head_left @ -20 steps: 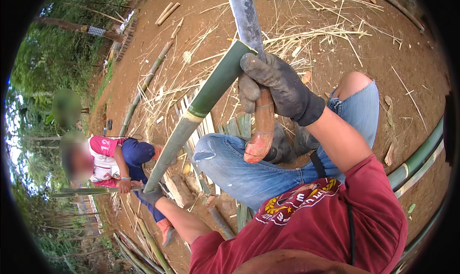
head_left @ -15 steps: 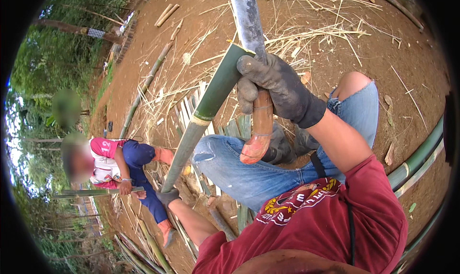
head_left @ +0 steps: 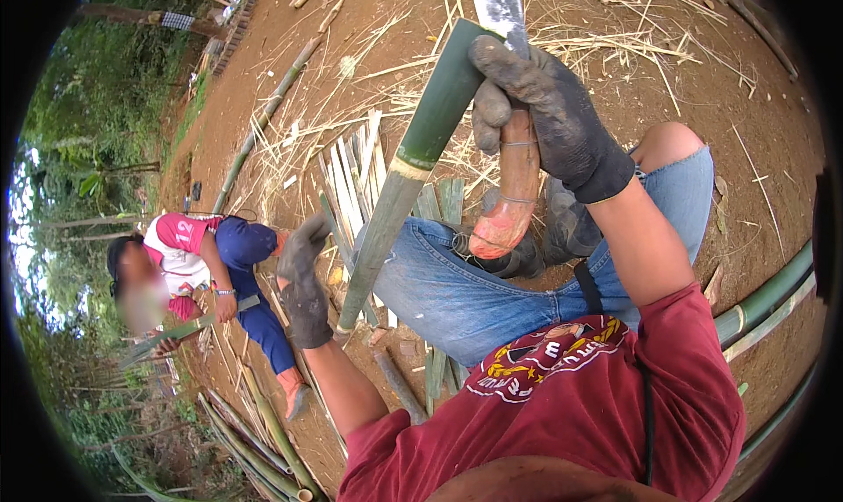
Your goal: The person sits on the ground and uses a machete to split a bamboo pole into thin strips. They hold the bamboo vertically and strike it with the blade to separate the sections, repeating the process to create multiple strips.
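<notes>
In my gloved right hand (head_left: pixel 549 107) is a machete with a curved wooden handle (head_left: pixel 509 173), its grey blade (head_left: pixel 500 6) pointing away from me. The thumb of that hand presses the top of a split green bamboo piece (head_left: pixel 443 98) against the base of the blade. Slanting down to the left, the bamboo passes in front of my bent knee. My gloved left hand (head_left: pixel 305 283) is off the bamboo, just left of its lower end, with its fingers stretched out and nothing in them.
Split bamboo strips (head_left: pixel 356 164) and pale shavings (head_left: pixel 597 41) litter the dirt. Green bamboo poles (head_left: pixel 764 300) lie at my right, others (head_left: pixel 259 458) at lower left. A co-worker (head_left: pixel 211 256) in a red and white shirt sits to the left, holding a blade and bamboo.
My left hand has let go of the bamboo's lower end and opened. The machete and bamboo have shifted up and slightly right in the view. The co-worker's bamboo has tilted.
</notes>
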